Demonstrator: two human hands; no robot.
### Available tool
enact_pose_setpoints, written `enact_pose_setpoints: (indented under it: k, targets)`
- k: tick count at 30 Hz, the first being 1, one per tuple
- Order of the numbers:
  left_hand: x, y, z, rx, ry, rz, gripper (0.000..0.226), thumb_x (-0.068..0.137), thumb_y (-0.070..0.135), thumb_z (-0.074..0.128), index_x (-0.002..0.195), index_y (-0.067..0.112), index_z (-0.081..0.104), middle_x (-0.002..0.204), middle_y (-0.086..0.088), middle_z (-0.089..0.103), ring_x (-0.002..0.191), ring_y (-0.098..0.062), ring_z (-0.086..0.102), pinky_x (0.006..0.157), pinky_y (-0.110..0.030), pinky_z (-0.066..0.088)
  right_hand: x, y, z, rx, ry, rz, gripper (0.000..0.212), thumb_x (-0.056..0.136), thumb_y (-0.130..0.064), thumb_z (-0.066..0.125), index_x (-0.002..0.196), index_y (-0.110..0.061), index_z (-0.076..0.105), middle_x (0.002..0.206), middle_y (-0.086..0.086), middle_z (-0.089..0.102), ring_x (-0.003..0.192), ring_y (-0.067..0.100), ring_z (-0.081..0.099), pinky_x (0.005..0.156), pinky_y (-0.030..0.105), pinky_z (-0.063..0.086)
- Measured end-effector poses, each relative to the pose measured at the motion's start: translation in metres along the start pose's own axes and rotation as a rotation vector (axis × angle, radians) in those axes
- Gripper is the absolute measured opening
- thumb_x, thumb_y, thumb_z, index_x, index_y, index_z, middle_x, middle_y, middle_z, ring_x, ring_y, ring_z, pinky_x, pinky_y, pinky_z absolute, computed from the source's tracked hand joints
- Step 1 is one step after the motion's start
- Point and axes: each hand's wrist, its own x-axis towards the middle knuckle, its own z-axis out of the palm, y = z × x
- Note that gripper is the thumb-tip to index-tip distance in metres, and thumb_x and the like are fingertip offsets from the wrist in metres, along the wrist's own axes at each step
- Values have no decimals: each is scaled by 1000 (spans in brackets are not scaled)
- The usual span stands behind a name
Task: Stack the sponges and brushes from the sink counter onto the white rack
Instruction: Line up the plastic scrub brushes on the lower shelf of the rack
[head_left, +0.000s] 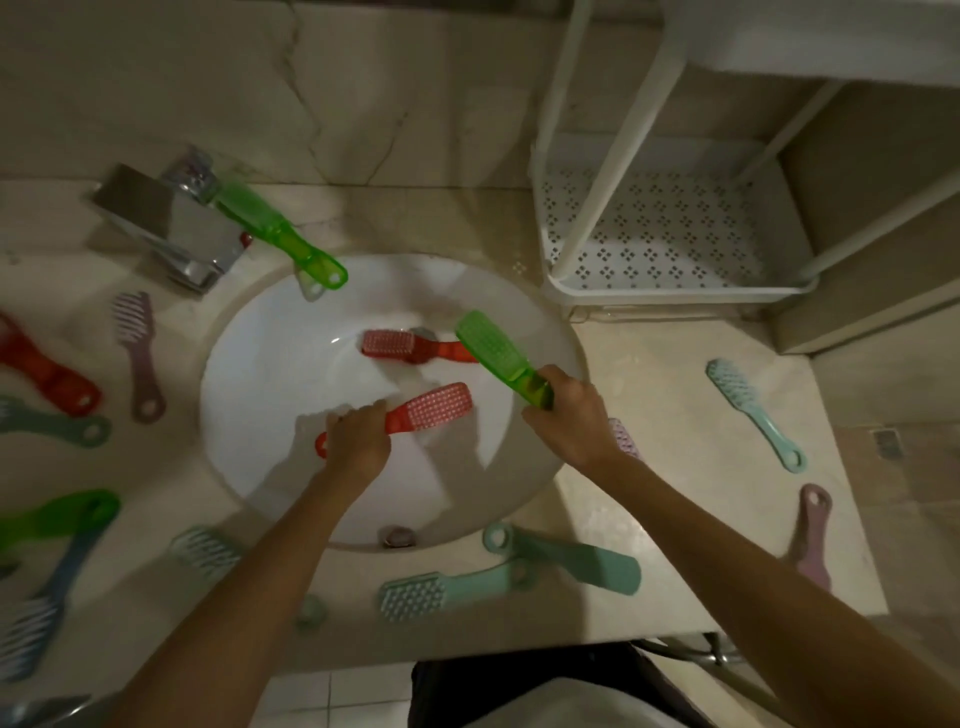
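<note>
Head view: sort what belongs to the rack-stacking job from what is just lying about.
Job: white rack; red brush held in left hand; green brush held in right hand; second red brush in the sink; teal brush on the counter.
Lying about: faucet; the sink itself.

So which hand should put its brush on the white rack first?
Probably the right hand: it grips the green brush nearer the white rack; the left hand holds a red brush farther off.
</note>
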Motion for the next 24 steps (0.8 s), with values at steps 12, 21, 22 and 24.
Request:
enact_pose_setpoints:
  k: [12,21,22,24]
  targets:
    - [-57,129,-113,-261,40,263,28,92,26,49,114,9,48,106,-19,63,97,-36,61,71,-36,45,-32,47,-76,216,368,32,24,80,-9,61,103,-4,54,71,9,56,64,26,53,62,35,43]
    - [5,258,-141,-580,140,239,29,98,18,37,107,-1,58,105,-20,64,95,-30,60,70,-28,36,24,75,-144,358,401,216,27,81,-11,57,105,1,60,78,15,58,76,35,57,67,41,45]
    - [16,266,-141,-597,142,195,30,98,16,35,107,-2,58,106,-20,64,99,-31,60,70,-27,35,32,75,-149,366,375,223,26,82,-10,57,104,2,60,79,18,60,77,37,60,70,45,48]
    - [37,279,-143,-641,160,109,30,98,10,33,118,-4,51,114,-22,60,107,-34,58,73,-28,35,49,76,-156,341,339,213,25,82,-10,57,102,3,61,78,18,60,72,32,58,67,41,48]
